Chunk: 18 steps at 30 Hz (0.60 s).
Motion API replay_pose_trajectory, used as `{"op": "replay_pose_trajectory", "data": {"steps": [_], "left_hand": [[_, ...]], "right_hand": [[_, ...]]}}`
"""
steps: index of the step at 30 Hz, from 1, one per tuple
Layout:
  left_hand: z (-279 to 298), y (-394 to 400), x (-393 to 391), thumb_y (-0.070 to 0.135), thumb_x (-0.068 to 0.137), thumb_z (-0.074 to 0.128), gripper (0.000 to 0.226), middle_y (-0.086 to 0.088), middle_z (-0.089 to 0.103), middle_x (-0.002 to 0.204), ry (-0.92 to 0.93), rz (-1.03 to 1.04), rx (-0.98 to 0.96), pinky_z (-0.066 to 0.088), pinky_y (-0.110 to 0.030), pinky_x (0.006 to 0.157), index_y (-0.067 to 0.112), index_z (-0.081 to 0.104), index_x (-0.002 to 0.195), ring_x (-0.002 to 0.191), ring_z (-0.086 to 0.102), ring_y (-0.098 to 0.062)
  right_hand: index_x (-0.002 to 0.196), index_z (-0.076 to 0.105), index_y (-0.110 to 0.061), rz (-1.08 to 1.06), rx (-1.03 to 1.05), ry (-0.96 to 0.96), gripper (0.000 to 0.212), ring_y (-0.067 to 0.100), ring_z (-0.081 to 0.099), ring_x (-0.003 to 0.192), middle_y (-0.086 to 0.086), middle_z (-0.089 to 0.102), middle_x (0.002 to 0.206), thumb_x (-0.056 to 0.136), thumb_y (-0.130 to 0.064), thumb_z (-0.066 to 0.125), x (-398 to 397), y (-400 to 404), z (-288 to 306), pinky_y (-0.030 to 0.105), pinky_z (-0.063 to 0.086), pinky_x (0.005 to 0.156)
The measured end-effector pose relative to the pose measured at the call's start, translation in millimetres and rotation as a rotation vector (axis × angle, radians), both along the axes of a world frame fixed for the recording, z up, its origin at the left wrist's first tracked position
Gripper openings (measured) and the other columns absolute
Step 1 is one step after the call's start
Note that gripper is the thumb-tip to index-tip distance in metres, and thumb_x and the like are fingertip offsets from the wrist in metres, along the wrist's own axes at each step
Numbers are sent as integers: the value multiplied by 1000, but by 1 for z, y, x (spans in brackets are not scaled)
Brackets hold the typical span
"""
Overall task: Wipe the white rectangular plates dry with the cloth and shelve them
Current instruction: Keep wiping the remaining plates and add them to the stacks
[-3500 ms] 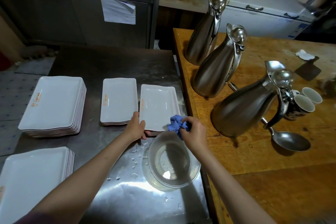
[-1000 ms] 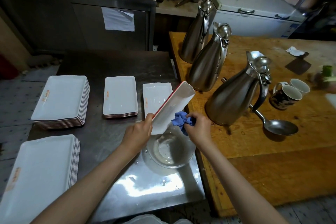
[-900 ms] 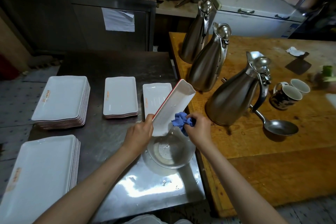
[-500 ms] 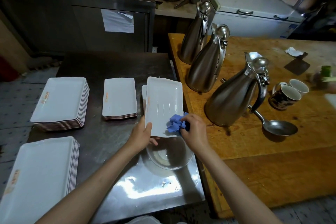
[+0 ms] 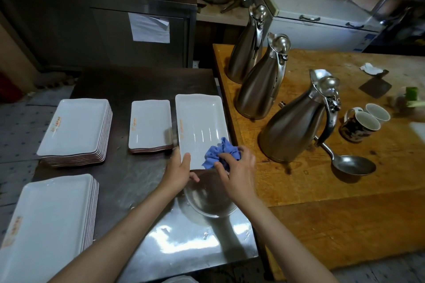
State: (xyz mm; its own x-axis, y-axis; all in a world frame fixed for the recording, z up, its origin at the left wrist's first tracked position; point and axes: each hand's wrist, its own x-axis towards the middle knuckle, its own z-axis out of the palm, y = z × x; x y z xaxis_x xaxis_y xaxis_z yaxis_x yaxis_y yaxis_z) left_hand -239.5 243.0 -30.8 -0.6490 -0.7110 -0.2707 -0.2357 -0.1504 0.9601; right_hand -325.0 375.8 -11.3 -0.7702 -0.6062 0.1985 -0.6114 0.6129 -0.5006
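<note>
Steel jugs (image 5: pixel 262 78) (three) beside plate (image 5: pixel 200 126)

The scene is dimly lit, with the upper left of the frame sunk in deep shadow. A bright patch of glare is seen on the steel surface (image 5: pixel 184 242) at the lower centre, cast from above. Soft highlights are carried by the three steel jugs (image 5: pixel 292 126). Straight lines are bent outward toward the edges by the wide-angle lens. The right edge is smeared and out of focus, and slight motion blur is shown throughout.
</note>
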Motion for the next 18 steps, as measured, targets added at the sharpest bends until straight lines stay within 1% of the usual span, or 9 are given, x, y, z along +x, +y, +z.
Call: {"op": "replay_pose_trajectory", "data": {"steps": [2, 4, 6, 7, 9, 11, 13, 15, 18], "left_hand": [[3, 2, 0, 12, 101, 33, 26, -10, 52, 126, 8, -19, -22, 52, -29, 45, 27, 39, 122, 68, 63, -26], [4, 4, 0, 15, 102, 33, 27, -6, 51, 126, -11, -45, -49, 55, -34, 51, 32, 36, 122, 63, 64, -23], [5, 5, 0, 18, 102, 32, 25, -4, 51, 126, -30, -61, -68, 56, -36, 54, 33, 35, 122, 53, 63, -18], [5, 5, 0, 18, 102, 32, 25, -4, 51, 125, -34, -67, -72, 55, -34, 53, 33, 34, 121, 49, 62, -17], [7, 5, 1, 16, 102, 31, 24, -4, 52, 124, -26, -72, -63, 51, -28, 50, 32, 34, 121, 46, 60, -18], [9, 6, 1, 15, 103, 31, 24, -6, 53, 122, -8, -66, -44, 49, -25, 46, 30, 35, 121, 48, 58, -18], [10, 6, 2, 15, 103, 31, 23, -9, 55, 121, 2, -66, -27, 48, -23, 44, 28, 36, 121, 48, 57, -17], [13, 5, 3, 16, 103, 31, 22, -10, 55, 121, 2, -74, -18, 45, -20, 43, 27, 36, 122, 43, 57, -15], [14, 2, 4, 15, 103, 31, 24, -9, 55, 122, 7, -80, -20, 43, -17, 42, 27, 37, 122, 44, 56, -16]], "right_hand": [[110, 68, -19, -44, -57, -74, 36, 26, 33, 121, 12, 39, 129, 85, -45, 62, 4, -3, 1, 30, 38, 95], [108, 69, -16, -90, -95, -105, 30, 23, 34, 120, 10, 39, 125, 83, -33, 69, 6, -5, 0, 21, 34, 89], [104, 69, -13, -109, -131, -90, 22, 25, 39, 118, 11, 45, 121, 83, -20, 69, 6, -7, -1, 22, 38, 87], [103, 69, -12, -102, -158, -79, 20, 27, 42, 115, 12, 48, 119, 83, -14, 69, 5, -7, -2, 27, 43, 87], [104, 67, -12, -72, -211, -40, 26, 29, 48, 106, 12, 55, 110, 79, -4, 69, 2, -8, -4, 37, 50, 82], [112, 59, -12, -58, -211, -44, 39, 23, 49, 98, 10, 57, 105, 76, 1, 68, -3, -9, -4, 31, 47, 76], [118, 51, -15, -96, -189, -108, 48, 17, 50, 95, 7, 53, 106, 76, -2, 68, -8, -10, -3, 26, 45, 75], [116, 54, -13, -77, -161, -100, 47, 18, 52, 95, 8, 54, 106, 74, -1, 69, -15, -11, -3, 26, 46, 74], [100, 66, -4, 64, -166, 33, 37, 27, 58, 89, 13, 63, 96, 65, 6, 74, -22, -12, -5, 29, 48, 70]]}}
